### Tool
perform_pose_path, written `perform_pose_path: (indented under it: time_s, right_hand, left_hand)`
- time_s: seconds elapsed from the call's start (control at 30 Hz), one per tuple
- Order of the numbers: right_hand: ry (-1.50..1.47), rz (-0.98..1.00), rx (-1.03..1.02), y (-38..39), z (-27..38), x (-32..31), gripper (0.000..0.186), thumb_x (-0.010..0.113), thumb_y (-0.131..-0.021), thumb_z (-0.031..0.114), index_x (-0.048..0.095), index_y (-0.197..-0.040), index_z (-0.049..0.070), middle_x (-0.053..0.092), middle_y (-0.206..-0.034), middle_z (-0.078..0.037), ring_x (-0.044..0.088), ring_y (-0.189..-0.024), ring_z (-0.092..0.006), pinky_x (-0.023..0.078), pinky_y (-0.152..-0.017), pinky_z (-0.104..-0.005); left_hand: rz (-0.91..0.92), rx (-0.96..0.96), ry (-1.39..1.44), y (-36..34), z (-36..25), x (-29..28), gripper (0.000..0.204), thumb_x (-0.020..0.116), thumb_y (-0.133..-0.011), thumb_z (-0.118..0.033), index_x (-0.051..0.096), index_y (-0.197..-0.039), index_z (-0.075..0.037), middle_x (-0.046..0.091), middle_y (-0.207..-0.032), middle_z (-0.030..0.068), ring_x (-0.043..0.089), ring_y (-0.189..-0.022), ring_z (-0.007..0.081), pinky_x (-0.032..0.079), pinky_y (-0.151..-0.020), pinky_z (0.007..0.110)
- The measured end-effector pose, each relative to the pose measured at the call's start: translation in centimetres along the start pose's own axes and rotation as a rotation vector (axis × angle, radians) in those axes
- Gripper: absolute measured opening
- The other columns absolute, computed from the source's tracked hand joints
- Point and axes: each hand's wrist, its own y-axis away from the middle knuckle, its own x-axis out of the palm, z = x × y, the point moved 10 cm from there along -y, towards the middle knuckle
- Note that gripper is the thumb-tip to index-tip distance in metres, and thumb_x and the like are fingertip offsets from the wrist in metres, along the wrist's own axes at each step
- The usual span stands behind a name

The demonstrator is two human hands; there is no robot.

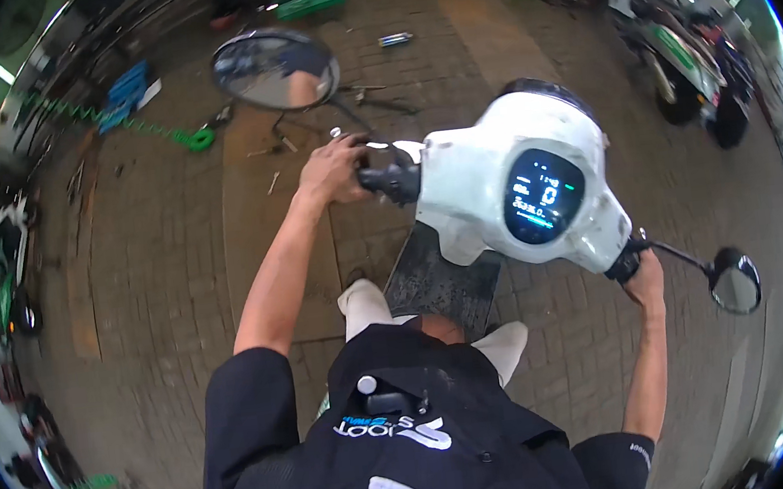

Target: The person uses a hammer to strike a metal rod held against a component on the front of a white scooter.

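Observation:
I sit astride a white motor scooter (460, 170) whose handlebar is turned to the right. Wrapped round the dark left handlebar grip (395, 183) is my left hand (331, 170), its fingertips partly hidden beyond it. Closer to my body, my right hand (645, 281) is closed on the right handlebar grip (623, 265); most of its fingers are hidden underneath. Between the grips, the round digital display (544, 195) is lit. A round mirror (276, 69) stands ahead of my left hand, and another mirror (734, 281) sticks out past my right.
Tools (381, 102) lie on the brick floor ahead. A green coiled air hose (146, 130) stretches across the far left. Parked two-wheelers stand at the left (7, 266) and far right (691, 51). A small can (396, 40) lies farther ahead, near a green crate (313, 1).

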Motion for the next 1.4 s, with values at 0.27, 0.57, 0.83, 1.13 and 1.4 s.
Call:
perform_pose_path:
  time_s: [0.27, 0.57, 0.83, 1.13, 1.4]
  right_hand:
    - [-0.072, 0.008, 0.007, -0.3, 0.0, 1.2, 0.052, 0.075, -0.059, 0.018, 0.055, -0.106, 0.009, 0.06, -0.099, -0.014, 0.057, -0.094, -0.0336, 0.046, -0.077, -0.0393]
    - [-0.076, -0.033, -0.04, -0.1, -0.3, 0.6, 0.048, 0.074, -0.06, 0.02, 0.056, -0.104, 0.009, 0.06, -0.099, -0.014, 0.057, -0.093, -0.0326, 0.046, -0.077, -0.0388]
    - [0.04, 0.031, 0.102, -1.0, -0.9, 0.3, 0.052, 0.073, -0.062, 0.024, 0.054, -0.109, 0.011, 0.059, -0.105, -0.013, 0.056, -0.095, -0.0341, 0.047, -0.078, -0.0397]
    - [0.014, 0.043, 0.059, -0.2, -1.4, 1.3, 0.058, 0.071, -0.063, 0.021, 0.051, -0.117, 0.011, 0.057, -0.112, -0.012, 0.055, -0.101, -0.0325, 0.046, -0.083, -0.0381]
    - [0.078, 0.047, 0.113, 1.3, -1.8, 0.7, 0.06, 0.07, -0.064, 0.014, 0.047, -0.12, 0.004, 0.053, -0.113, -0.019, 0.047, -0.109, -0.0348, 0.039, -0.091, -0.039]
  left_hand:
    - [-0.032, -0.003, 0.021, 0.8, 1.0, -0.4, 0.064, 0.074, -0.047, -0.031, 0.059, -0.106, -0.01, 0.049, -0.123, 0.0081, 0.045, -0.115, 0.0267, 0.039, -0.095, 0.036]
    - [-0.079, 0.018, 0.038, 0.3, 0.1, -0.7, 0.05, 0.07, -0.05, -0.03, 0.064, -0.096, -0.011, 0.052, -0.12, 0.008, 0.049, -0.112, 0.0254, 0.041, -0.093, 0.035]
    - [-0.054, -0.036, -0.014, 0.9, 0.5, -0.4, 0.057, 0.072, -0.048, -0.032, 0.062, -0.1, -0.012, 0.049, -0.125, 0.0036, 0.046, -0.115, 0.0256, 0.04, -0.094, 0.038]
    - [-0.026, -0.033, 0.042, 1.1, 1.0, -0.1, 0.067, 0.075, -0.047, -0.036, 0.06, -0.107, -0.009, 0.049, -0.124, 0.0054, 0.045, -0.116, 0.0237, 0.039, -0.095, 0.036]
    - [-0.012, -0.01, 0.069, 0.6, 1.1, 1.7, 0.072, 0.075, -0.047, -0.039, 0.058, -0.111, -0.011, 0.048, -0.124, 0.0049, 0.044, -0.117, 0.0254, 0.038, -0.095, 0.039]
